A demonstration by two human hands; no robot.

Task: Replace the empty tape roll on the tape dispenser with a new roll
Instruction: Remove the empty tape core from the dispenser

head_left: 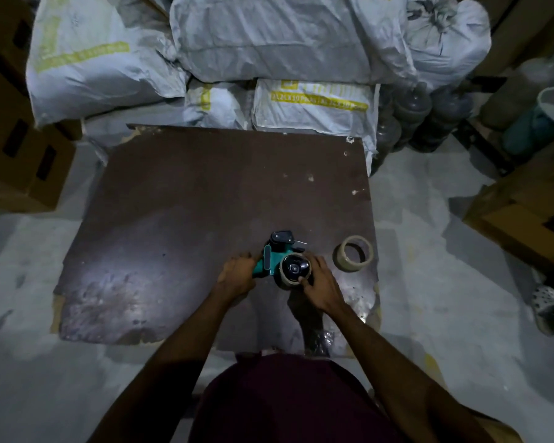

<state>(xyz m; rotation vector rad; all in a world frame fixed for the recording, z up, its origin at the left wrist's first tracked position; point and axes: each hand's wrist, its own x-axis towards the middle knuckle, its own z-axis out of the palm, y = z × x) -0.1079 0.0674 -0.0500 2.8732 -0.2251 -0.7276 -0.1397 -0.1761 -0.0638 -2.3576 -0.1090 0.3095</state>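
1. Fingers of the right hand curl round a tape roll seated on the dispenser's black hub, the thumb pressing its near edge; those of the left hand are wrapped round the teal handle of the tape dispenser, gripping it.
2. Far beyond the fingers, white woven sacks with yellow print are stacked in a wall along the tabletop's far edge.
3. Under both hands lies the dark brown tabletop, scuffed and chipped pale at its corners and edges, with a glare of light left of the left fingers.
4. Grey concrete floor surrounds the tabletop on the left, right and near sides.
5. Cardboard boxes stand well to the left of the fingers, and another cardboard box well to the right.
6. Dark plastic bottles cluster beyond and to the right of the fingers, just past the tabletop's far right corner.
7. Between the two hands, the dispenser rests on the tabletop, its black cutter head pointing away from the person.
8. Just right of the right fingers, apart from them, a second tape roll lies flat on the tabletop near its right edge, its core open upward. I cannot tell from this view which roll is the empty one.
9. A white perforated clog sits on the floor well right of the fingers.
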